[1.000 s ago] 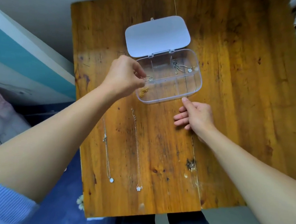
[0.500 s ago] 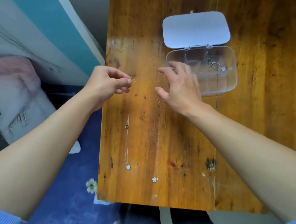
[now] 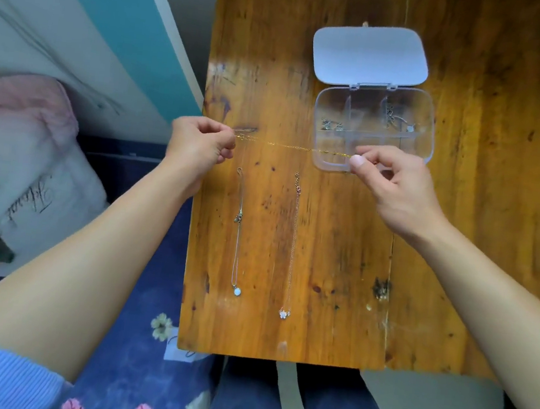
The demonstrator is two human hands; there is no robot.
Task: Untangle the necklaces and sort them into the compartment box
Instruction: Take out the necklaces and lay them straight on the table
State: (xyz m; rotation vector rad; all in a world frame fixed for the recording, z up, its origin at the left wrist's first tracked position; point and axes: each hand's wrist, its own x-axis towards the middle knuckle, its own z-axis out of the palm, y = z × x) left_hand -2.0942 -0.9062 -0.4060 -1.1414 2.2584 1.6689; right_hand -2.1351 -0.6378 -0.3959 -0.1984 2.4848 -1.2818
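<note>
Script on pillow [image 3: 32,202] at left, illegible; no other txt.

Bright, even daylight w/ soft glare on the desk [image 3: 242,78] at far left, faint shadows, slight overall blur, wide-angle bending at edges.

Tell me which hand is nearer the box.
Right. The right hand overlaps the near edge of the box in this view; the left hand is well off to the box's left, at the table edge.

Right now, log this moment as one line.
left hand: pinching gold chain | right hand: pinching other end | chain: taut | compartment box: open
</note>
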